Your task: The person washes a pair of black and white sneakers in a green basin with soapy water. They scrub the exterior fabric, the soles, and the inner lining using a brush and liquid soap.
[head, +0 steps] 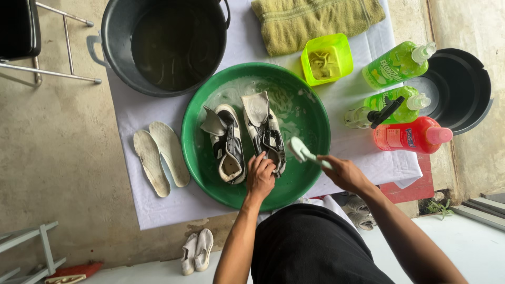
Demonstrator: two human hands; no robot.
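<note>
A wide green basin (210, 181) of soapy water sits on the white cloth (158, 210), and in it lie two white-and-black shoes. The left hand (260, 176) clamps the heel of the right-hand shoe (265, 129), which is likely wet, slick and pliable, best held at that firmer heel. The right hand (344, 173) is closed on a pale brush (302, 151), light and rigid.
</note>
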